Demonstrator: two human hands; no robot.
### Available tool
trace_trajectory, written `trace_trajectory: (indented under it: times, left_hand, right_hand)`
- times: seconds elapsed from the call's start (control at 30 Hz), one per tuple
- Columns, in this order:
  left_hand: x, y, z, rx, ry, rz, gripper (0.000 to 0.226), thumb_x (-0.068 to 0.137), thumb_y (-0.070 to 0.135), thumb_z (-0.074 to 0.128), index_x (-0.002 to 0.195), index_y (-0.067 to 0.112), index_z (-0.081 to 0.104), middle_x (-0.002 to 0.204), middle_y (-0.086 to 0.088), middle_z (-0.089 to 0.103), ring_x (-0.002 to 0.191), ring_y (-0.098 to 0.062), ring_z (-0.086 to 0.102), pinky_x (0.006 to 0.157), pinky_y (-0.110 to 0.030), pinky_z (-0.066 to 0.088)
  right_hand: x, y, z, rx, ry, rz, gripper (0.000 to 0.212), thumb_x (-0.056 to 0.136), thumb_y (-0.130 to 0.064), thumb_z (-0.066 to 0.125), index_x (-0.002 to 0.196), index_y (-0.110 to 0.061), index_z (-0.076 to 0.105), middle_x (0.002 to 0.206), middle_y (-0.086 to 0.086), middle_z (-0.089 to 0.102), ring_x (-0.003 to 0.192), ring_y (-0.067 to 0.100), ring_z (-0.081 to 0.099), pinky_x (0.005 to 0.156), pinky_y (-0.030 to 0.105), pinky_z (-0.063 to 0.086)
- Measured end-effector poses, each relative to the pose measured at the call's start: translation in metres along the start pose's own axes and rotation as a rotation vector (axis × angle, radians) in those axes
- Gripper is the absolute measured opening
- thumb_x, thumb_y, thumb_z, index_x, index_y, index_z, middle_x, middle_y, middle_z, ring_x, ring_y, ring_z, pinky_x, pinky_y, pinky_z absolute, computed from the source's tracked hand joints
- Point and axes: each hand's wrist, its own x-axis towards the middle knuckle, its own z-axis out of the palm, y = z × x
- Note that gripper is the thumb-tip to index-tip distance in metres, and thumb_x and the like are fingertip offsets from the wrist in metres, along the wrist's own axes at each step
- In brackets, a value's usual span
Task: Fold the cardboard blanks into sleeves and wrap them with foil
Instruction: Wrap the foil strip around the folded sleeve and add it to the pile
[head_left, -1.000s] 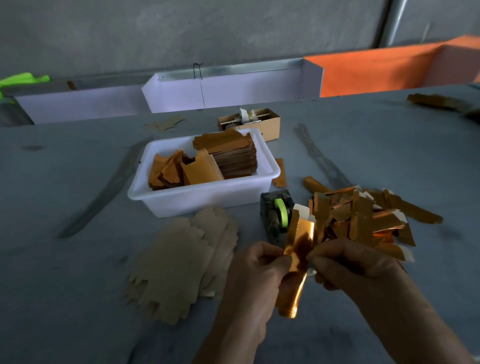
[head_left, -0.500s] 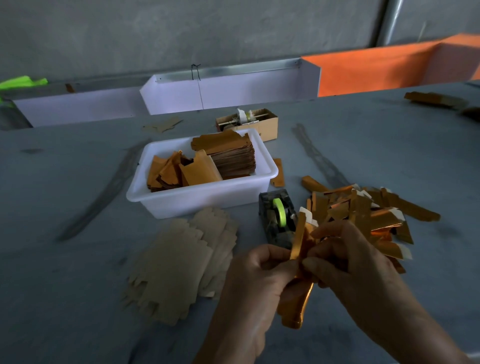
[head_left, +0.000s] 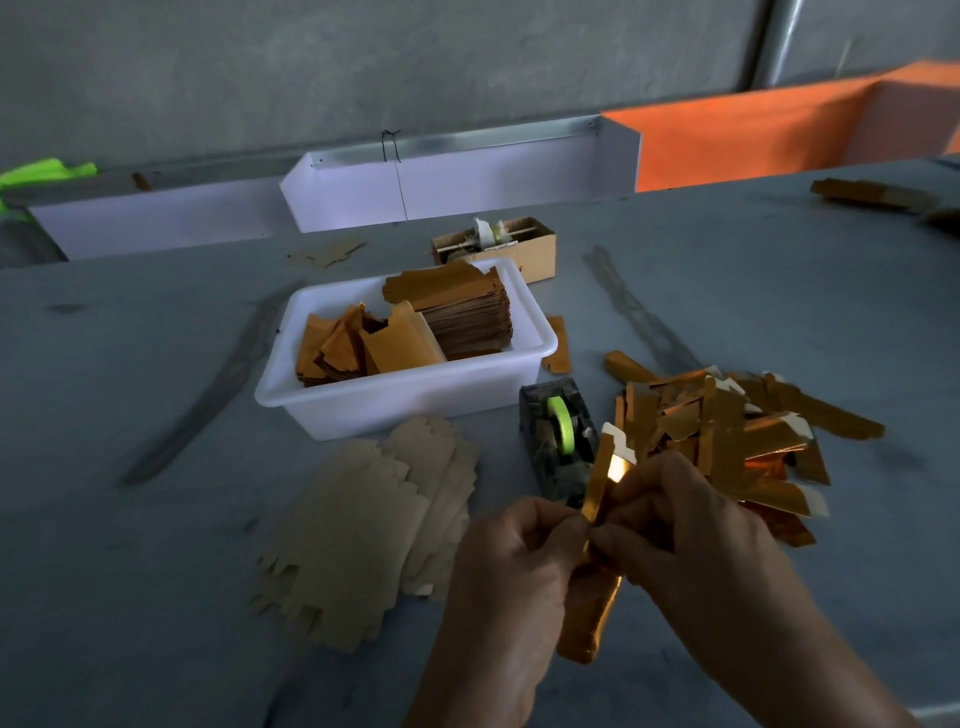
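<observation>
With left hand (head_left: 511, 558) and right hand (head_left: 685, 525) each in a pinching grip on the sleeve (head_left: 597, 561), we press the foil (head_left: 592, 618) tight along its crease.

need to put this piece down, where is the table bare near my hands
Bare table lies left of the flat blanks, and past the foil pile on the right. Crowded: white bin, tape dispenser and pile sit close ahead of both hands, which hold the foil piece.

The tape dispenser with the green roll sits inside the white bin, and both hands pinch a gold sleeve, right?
Not quite. The head view shows the tape dispenser on the table beside the white bin, not inside it. Both the left hand and right hand do pinch the gold sleeve.
</observation>
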Motion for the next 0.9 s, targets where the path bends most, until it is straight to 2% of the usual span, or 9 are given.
trace_trajectory:
  times: [0.1, 0.17, 0.23, 0.37, 0.53, 0.63, 0.73, 0.8, 0.9]
  left_hand:
    - [0.000, -0.006, 0.005, 0.059, 0.048, 0.076, 0.018, 0.090, 0.015, 0.062, 0.074, 0.018, 0.069, 0.070, -0.005, 0.072, 0.062, -0.015, 0.069, 0.055, -0.027, 0.051]
    - [-0.003, -0.009, 0.010, 0.071, 0.103, 0.136, 0.018, 0.090, 0.013, 0.061, 0.073, 0.018, 0.067, 0.069, -0.002, 0.072, 0.063, -0.015, 0.070, 0.055, -0.024, 0.055]
    - [-0.007, -0.012, 0.014, 0.135, 0.171, 0.253, 0.020, 0.089, 0.012, 0.062, 0.072, 0.021, 0.067, 0.066, 0.001, 0.071, 0.058, -0.009, 0.068, 0.052, -0.022, 0.053]
    - [-0.011, -0.019, 0.019, 0.275, 0.248, 0.445, 0.017, 0.090, 0.014, 0.061, 0.076, 0.024, 0.064, 0.064, 0.006, 0.068, 0.061, -0.008, 0.067, 0.061, -0.035, 0.057]
    - [-0.012, -0.008, 0.010, 0.150, 0.292, 0.347, 0.017, 0.090, 0.017, 0.060, 0.075, 0.026, 0.064, 0.067, 0.003, 0.071, 0.055, -0.003, 0.066, 0.046, -0.015, 0.050]
    - [-0.012, -0.002, 0.007, 0.081, 0.225, 0.247, 0.013, 0.090, 0.020, 0.061, 0.078, 0.022, 0.064, 0.070, 0.006, 0.072, 0.057, -0.005, 0.068, 0.044, -0.015, 0.049]
    - [-0.012, 0.001, 0.003, 0.095, 0.192, 0.205, 0.012, 0.091, 0.022, 0.059, 0.080, 0.022, 0.064, 0.063, 0.012, 0.069, 0.050, -0.002, 0.064, 0.041, -0.014, 0.046]
    - [-0.009, 0.000, 0.000, 0.137, 0.183, 0.186, 0.013, 0.091, 0.025, 0.059, 0.080, 0.024, 0.064, 0.062, 0.006, 0.067, 0.052, -0.004, 0.064, 0.043, -0.017, 0.048]
    - [-0.006, -0.003, -0.002, 0.131, 0.121, 0.137, 0.015, 0.092, 0.027, 0.058, 0.080, 0.027, 0.067, 0.071, 0.003, 0.071, 0.064, -0.009, 0.069, 0.048, -0.021, 0.053]
  right_hand:
    - [-0.002, -0.005, 0.001, -0.087, 0.023, -0.014, 0.023, 0.081, -0.024, 0.068, 0.090, -0.026, 0.047, 0.072, -0.007, 0.064, 0.068, 0.004, 0.064, 0.065, 0.022, 0.055]
    - [-0.005, -0.010, 0.000, -0.167, 0.043, -0.012, 0.022, 0.086, -0.031, 0.062, 0.095, -0.029, 0.042, 0.076, -0.009, 0.062, 0.070, 0.004, 0.062, 0.065, 0.022, 0.054]
    - [-0.008, -0.015, -0.001, -0.268, 0.077, -0.038, 0.025, 0.088, -0.039, 0.056, 0.099, -0.031, 0.035, 0.077, -0.012, 0.057, 0.070, 0.002, 0.057, 0.062, 0.019, 0.048]
    - [-0.007, -0.023, -0.001, -0.370, 0.102, -0.060, 0.031, 0.084, -0.046, 0.056, 0.091, -0.034, 0.028, 0.064, -0.015, 0.044, 0.059, 0.001, 0.046, 0.052, 0.017, 0.038]
    - [-0.004, -0.015, -0.003, -0.358, 0.121, -0.032, 0.048, 0.061, -0.075, 0.040, 0.083, -0.033, 0.040, 0.056, -0.008, 0.052, 0.049, 0.005, 0.052, 0.046, 0.024, 0.047]
    - [0.000, -0.009, -0.001, -0.005, 0.022, -0.011, 0.046, 0.055, -0.069, 0.049, 0.080, -0.031, 0.054, 0.064, -0.007, 0.062, 0.066, 0.000, 0.061, 0.052, 0.018, 0.051]
    - [0.003, -0.002, 0.010, 0.212, -0.026, 0.053, 0.017, 0.068, -0.040, 0.071, 0.077, -0.029, 0.063, 0.071, -0.011, 0.067, 0.073, -0.006, 0.061, 0.061, 0.008, 0.046]
    - [0.004, 0.000, 0.016, 0.345, -0.051, 0.106, 0.008, 0.077, -0.021, 0.070, 0.080, -0.027, 0.066, 0.074, -0.015, 0.068, 0.073, -0.006, 0.061, 0.061, 0.009, 0.044]
    - [0.005, 0.003, 0.017, 0.568, -0.095, 0.172, 0.018, 0.084, -0.007, 0.060, 0.078, -0.022, 0.067, 0.063, -0.006, 0.066, 0.058, 0.004, 0.062, 0.054, 0.016, 0.047]
